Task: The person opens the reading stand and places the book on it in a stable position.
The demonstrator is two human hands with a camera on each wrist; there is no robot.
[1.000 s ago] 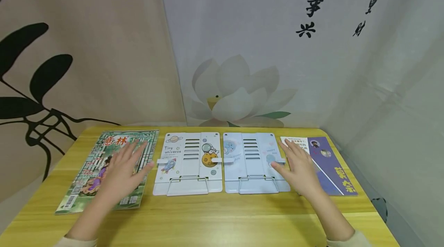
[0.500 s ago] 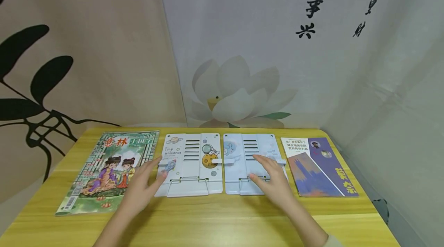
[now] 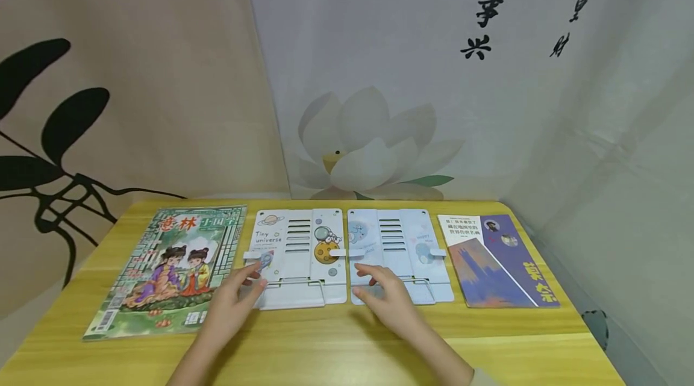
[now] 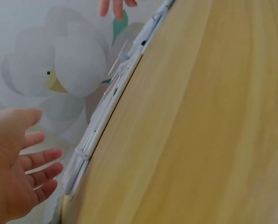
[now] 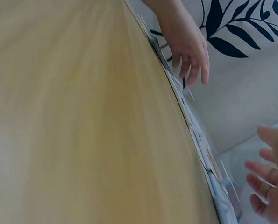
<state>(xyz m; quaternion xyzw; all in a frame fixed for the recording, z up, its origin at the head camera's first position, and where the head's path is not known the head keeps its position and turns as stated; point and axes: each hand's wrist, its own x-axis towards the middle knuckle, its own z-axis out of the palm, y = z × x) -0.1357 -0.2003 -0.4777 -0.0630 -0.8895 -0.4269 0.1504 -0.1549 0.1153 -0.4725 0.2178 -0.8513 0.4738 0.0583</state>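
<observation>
Two folding book stands lie flat side by side in the head view: a white one with an astronaut print and a pale blue one. Over the lower left corner of the white stand is my left hand, thumb and fingers apart with nothing between them. My right hand is over the lower left part of the blue stand, fingers loosely bent and holding nothing. Both wrist views show a gap between the left hand or right hand and the stands.
A green illustrated magazine lies on the left of the wooden table. At the right lies a purple and white book. A printed cloth hangs behind the table's back edge.
Both hands have come inward and toward the front edge: the left from over the magazine, the right from beside the purple book. Their fingers are more bent now. The stands have stayed put.
</observation>
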